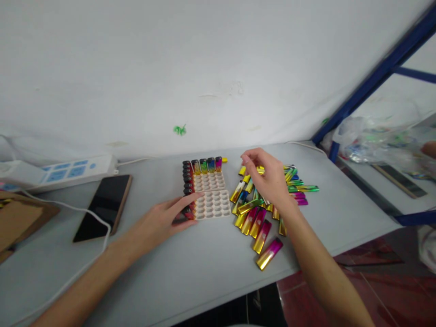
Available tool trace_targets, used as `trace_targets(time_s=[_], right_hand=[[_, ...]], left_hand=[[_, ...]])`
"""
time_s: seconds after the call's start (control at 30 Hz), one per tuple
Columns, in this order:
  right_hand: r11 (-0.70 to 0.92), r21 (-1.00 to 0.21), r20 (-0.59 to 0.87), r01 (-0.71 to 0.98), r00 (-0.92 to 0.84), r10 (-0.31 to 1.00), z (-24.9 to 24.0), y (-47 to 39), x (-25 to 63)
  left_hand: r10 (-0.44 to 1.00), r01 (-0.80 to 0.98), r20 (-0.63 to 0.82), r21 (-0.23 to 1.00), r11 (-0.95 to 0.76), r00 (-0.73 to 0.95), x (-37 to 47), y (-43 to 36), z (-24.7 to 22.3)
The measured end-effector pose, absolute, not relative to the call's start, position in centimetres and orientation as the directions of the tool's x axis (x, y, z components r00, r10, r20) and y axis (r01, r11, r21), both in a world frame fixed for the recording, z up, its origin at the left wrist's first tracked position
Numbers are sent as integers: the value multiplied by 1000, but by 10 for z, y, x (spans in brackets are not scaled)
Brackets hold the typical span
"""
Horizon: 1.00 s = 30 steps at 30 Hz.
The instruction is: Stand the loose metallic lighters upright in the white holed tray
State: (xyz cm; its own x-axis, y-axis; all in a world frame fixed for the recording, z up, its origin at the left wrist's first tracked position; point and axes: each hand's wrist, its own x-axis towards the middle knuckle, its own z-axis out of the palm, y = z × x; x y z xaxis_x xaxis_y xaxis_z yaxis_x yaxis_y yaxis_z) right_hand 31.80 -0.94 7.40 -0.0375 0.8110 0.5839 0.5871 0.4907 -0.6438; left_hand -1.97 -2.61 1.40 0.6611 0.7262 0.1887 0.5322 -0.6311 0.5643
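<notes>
Lighters (211,165) with black tops stand in a row along the far edge of the far tray (210,182) and in a column down the left side of both it and the near tray (214,204), in the middle of the grey table (170,272). The left hand (172,212) reaches around the near end of that column, finger and thumb apart; whether it grips anything cannot be told. The right hand (269,177) is over the loose pile (257,218) to the right, its fingers curled in toward the thumb; whether they grasp a lighter is unclear. A phone (104,206) lies to the left, near a white power strip (78,170).
</notes>
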Motion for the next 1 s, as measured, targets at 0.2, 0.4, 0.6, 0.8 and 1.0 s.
trace_targets(time_s=[0.2,0.4,0.6,0.8,1.0], right_hand=[[399,-674,561,622,79,824,74,-3,344],[365,-674,543,642,94,835,70,1,351],[336,-651,542,680,108,833,65,5,364],[279,-556,489,783,37,872,40,18,388],[253,-414,392,874,-80,917,13,29,389]], left_hand=[[726,528,269,535,-659,634,-12,-31,16],[756,603,293,466,-647,585,-9,-34,17],[734,564,343,478,-674,586,-8,-33,14],[728,579,345,447,-682,592,-8,-33,16],[705,534,356,472,-702,613,-12,-32,19]])
